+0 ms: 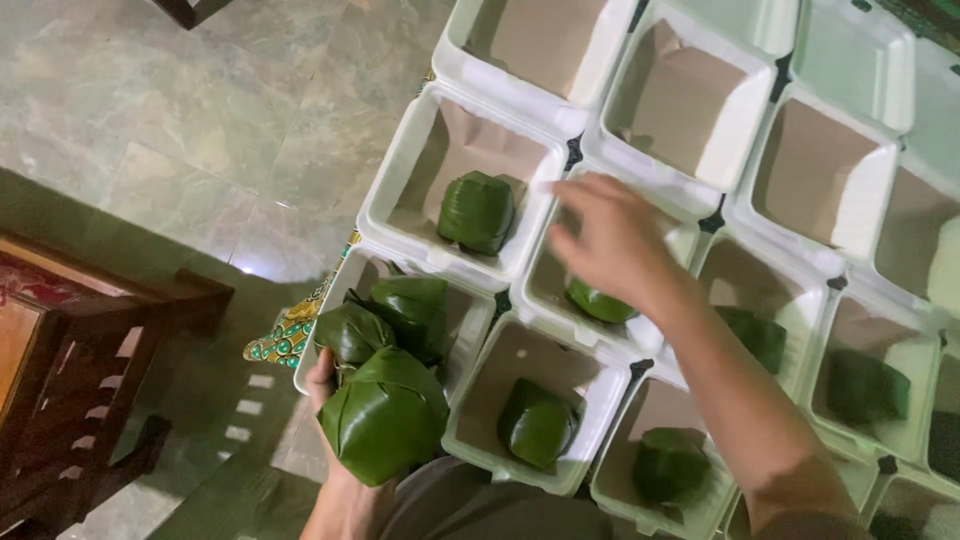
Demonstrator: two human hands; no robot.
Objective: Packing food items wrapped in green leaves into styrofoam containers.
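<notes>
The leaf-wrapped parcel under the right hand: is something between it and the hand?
Nothing visible. The right hand hovers directly over the leaf-wrapped parcel in its white foam box; the hand hides part of it, so contact cannot be told.

The floor (200,120) is laid with large polished stone tiles in mottled grey-green, their joints running slantwise across the upper left. A small bright glint of light (243,268) sits on one tile near the middle. At the left edge stands dark wooden furniture (90,390) with slatted sides, reddish on top. Another dark wooden leg (188,10) shows at the top edge. A patterned cloth (285,335) in green and yellow lies on the floor.
</notes>
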